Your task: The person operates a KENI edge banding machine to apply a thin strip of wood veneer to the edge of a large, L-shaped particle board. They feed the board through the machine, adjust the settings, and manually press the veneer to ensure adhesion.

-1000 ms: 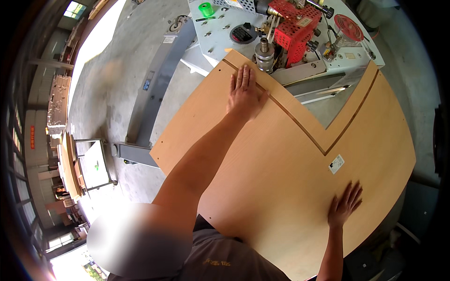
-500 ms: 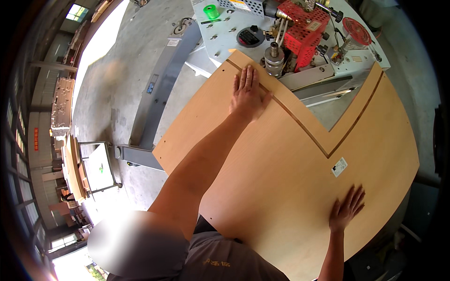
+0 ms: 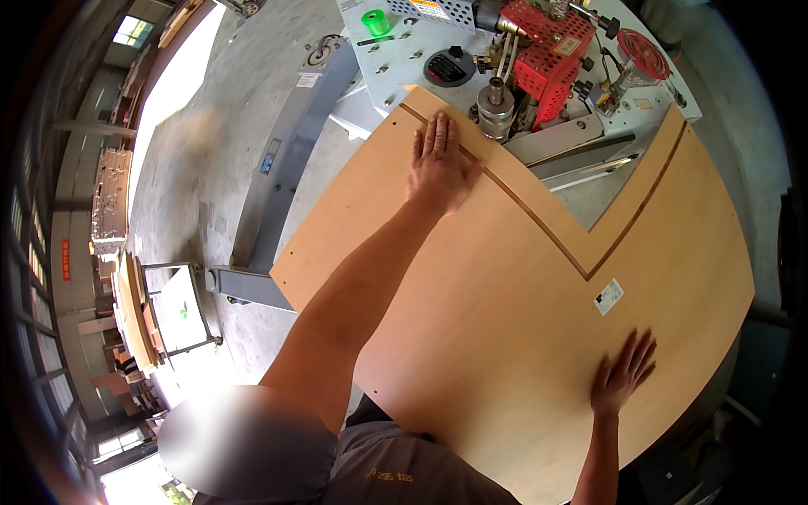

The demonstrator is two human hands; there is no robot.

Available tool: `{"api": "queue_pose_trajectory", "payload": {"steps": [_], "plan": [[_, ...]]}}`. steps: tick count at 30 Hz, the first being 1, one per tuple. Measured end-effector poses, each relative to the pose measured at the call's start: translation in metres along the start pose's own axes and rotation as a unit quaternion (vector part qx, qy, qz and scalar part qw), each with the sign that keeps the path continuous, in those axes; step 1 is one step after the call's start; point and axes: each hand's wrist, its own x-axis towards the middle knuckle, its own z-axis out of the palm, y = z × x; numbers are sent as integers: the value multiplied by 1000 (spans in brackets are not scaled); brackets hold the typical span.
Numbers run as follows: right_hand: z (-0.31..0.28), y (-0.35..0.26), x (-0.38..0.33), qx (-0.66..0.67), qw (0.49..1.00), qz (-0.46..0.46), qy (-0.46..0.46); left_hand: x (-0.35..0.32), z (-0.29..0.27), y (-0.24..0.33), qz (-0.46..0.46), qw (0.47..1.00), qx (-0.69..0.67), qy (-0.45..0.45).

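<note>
A large wood-toned panel [image 3: 488, 295] with an angular notch in its far edge and a dark groove following that notch lies before me. My left hand [image 3: 439, 172] rests flat on its far left part, fingers stretched across the groove. Lower down on the right, my right hand [image 3: 621, 377] is spread flat on the panel's face. A small white label [image 3: 608, 296] is stuck between the notch corner and my right hand. The panel's far edge is up against a round metal roller [image 3: 495, 109] on the machine, just right of my left fingertips.
The machine's pale table [image 3: 383, 71] carries red perforated guards [image 3: 547, 67], a black round dial [image 3: 449, 67], a green roll [image 3: 375, 23] and a red coil [image 3: 642, 55]. A grey support beam [image 3: 286, 160] runs along the left. A trolley [image 3: 181, 307] and stacked boards stand farther left.
The panel has shifted very slightly left along the roller, and my left hand has moved with it. My right hand stays almost in place, flat on the panel.
</note>
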Motion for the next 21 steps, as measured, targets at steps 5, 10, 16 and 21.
{"api": "queue_pose_trajectory", "payload": {"steps": [5, 10, 16, 21], "plan": [[-2, -8, 3, 5, 1000, 5, 2, 6, 2, -6, 17, 1000, 13, 1], [1, -14, 5, 7, 1000, 5, 5, 14, -1, -16, 77, 997, -13, 3], [0, -25, 3, 8, 1000, 14, -1, 33, -6, -27, 223, 973, -43, -42], [0, -34, 2, 7, 1000, 16, 2, 43, -4, -34, 234, 970, -50, -45]]}}
